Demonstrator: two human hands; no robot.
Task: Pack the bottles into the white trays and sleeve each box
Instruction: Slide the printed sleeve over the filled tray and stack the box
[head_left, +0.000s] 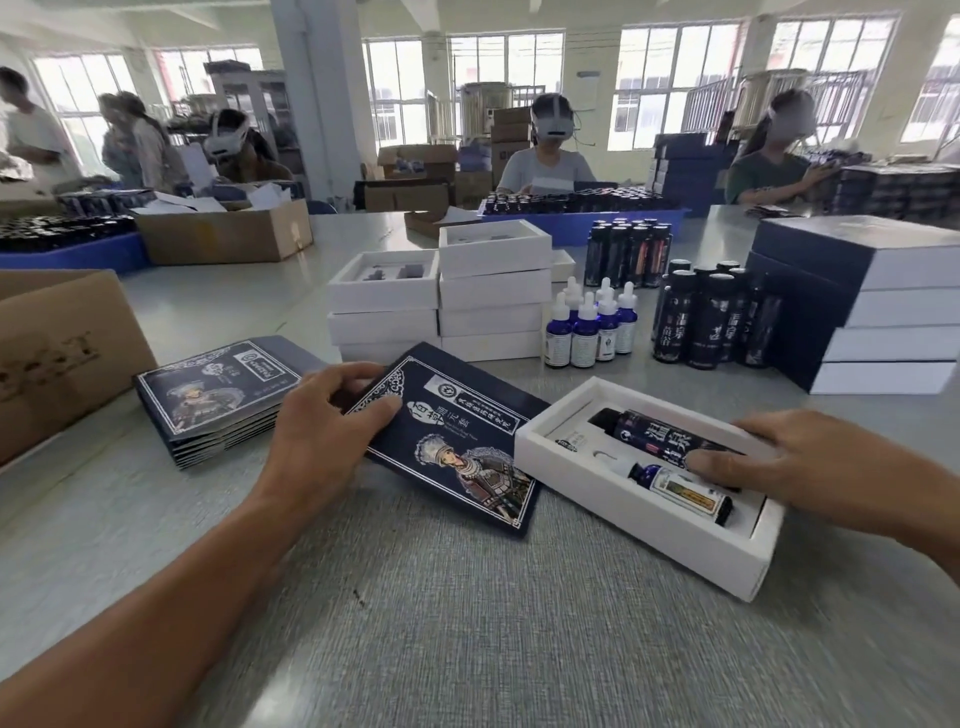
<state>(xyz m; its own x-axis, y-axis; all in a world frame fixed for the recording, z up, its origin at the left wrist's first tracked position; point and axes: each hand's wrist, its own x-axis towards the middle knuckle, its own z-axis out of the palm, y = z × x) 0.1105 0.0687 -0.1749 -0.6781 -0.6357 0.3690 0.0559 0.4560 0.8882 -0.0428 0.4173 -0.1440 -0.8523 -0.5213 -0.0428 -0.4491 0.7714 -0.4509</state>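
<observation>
I am reading large white Chinese characters, 温泉, on the dark tall bottle (670, 434) lying in the white tray (639, 525); the smaller print is too blurred for me. The navy sleeve (457, 441) is showing a white-bordered panel of Chinese writing I cannot make out and a drawn figure in a silver headdress. My left hand (332, 415) is gripping the sleeve's far corner, thumb on its printed face and fingers curled over the edge. My right hand (779, 457) is lying mostly flat, fingers nearly straight, pressing on the tall bottle and the tray's right rim. A small blue dropper bottle (670, 483) is lying beside the tall one in the tray. The tray is sitting on the grey counter (467, 623), just right of the sleeve, uncovered. A stack of flat sleeves (218, 400) is sitting to the left.
</observation>
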